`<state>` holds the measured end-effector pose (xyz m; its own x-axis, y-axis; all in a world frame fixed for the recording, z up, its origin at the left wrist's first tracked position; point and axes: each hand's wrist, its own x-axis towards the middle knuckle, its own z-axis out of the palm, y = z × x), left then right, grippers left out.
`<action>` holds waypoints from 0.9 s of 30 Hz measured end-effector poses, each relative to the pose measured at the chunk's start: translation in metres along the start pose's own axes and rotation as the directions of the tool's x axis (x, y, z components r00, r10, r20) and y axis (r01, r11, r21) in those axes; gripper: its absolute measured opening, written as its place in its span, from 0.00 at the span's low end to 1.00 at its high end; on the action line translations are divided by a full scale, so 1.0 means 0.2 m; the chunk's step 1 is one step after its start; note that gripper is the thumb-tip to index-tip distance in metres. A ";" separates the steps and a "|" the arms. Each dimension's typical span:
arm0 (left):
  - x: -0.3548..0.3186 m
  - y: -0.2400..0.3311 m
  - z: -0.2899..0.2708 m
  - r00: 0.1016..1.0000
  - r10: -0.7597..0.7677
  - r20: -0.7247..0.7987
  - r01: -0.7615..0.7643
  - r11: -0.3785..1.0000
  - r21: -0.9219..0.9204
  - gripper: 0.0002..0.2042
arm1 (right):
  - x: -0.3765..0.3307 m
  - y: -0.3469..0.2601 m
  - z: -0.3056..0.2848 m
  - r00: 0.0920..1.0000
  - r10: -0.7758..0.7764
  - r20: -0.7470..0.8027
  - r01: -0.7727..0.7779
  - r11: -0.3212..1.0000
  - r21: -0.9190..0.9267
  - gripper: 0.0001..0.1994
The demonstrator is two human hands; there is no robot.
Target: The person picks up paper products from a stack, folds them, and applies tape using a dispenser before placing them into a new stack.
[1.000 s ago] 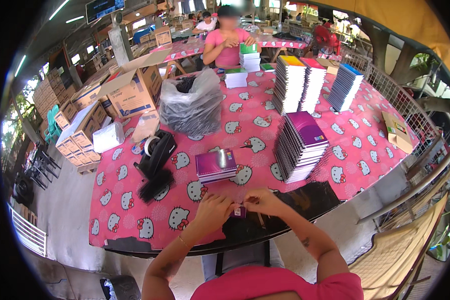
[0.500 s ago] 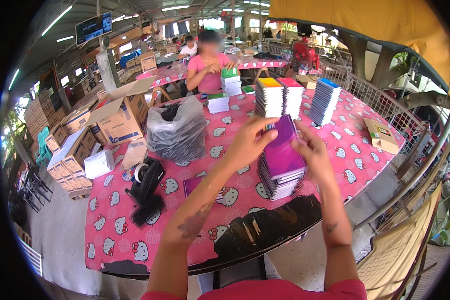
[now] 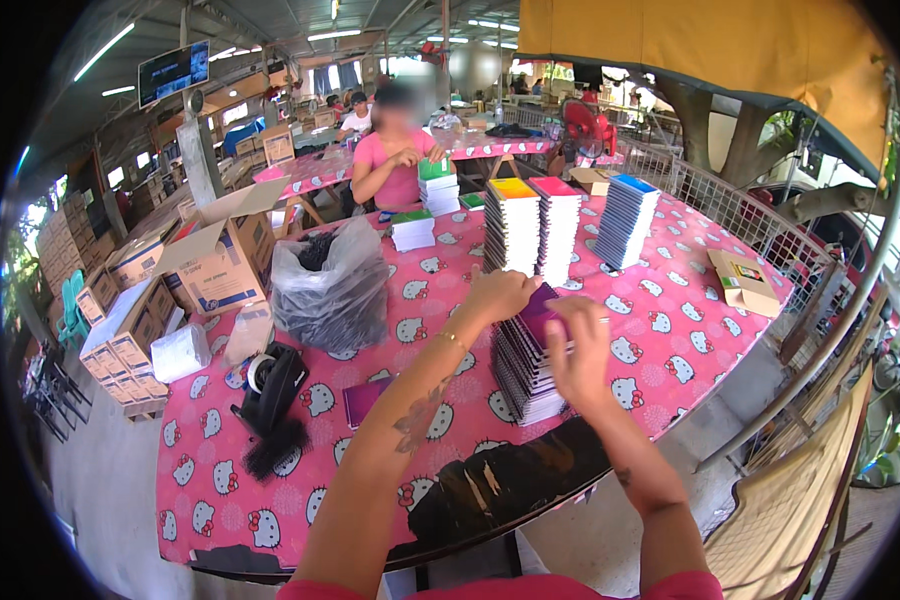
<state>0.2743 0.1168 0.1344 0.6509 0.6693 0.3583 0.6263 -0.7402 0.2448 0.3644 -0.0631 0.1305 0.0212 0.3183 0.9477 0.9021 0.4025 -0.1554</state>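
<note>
A tall stack of spiral-bound purple notebooks [image 3: 526, 372] stands near the table's front edge. At its top left far corner is my left hand [image 3: 502, 298], its fingers curled on the top purple notebook [image 3: 538, 312]. My right hand [image 3: 578, 345] lies against the right side of the stack's top, fingers stretched and slightly apart. Part of the top cover is hidden behind the hands. Another purple notebook [image 3: 366, 400] lies flat to the left, partly covered by my left forearm.
Behind the stack stand yellow [image 3: 513, 225], pink [image 3: 556, 228] and blue-topped notebook stacks [image 3: 626, 222]. A plastic bag of black coils [image 3: 330, 292], a tape dispenser [image 3: 273, 388] and a black bristly bundle [image 3: 277, 450] are left. Across the table, a person [image 3: 395, 165] handles green-covered pads [image 3: 436, 185].
The purple notebook held above the stack has come down onto its top. My right hand's fingers have straightened. The whole view has shifted slightly.
</note>
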 end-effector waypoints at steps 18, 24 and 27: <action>-1.49 -0.60 -0.02 0.949 0.140 -0.282 -0.097 0.982 0.163 0.10 | -0.33 -0.26 0.14 0.981 0.135 0.137 -0.182 0.877 0.444 0.13; -1.55 -0.41 -0.17 0.982 -0.004 -0.191 0.020 0.996 0.084 0.14 | -0.57 -0.53 0.33 0.886 0.187 0.423 -0.413 0.734 0.540 0.20; -1.62 -0.20 -0.11 0.975 0.092 -0.200 -0.088 0.996 0.033 0.16 | -0.78 -0.50 0.37 0.636 0.263 0.726 -0.727 0.519 0.449 0.18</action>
<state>0.0296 -0.0713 0.0279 0.6071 0.5714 0.5522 0.5804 -0.7935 0.1829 0.2380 -0.0897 -0.0231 -0.0617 0.9312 0.3592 0.2597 0.3624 -0.8951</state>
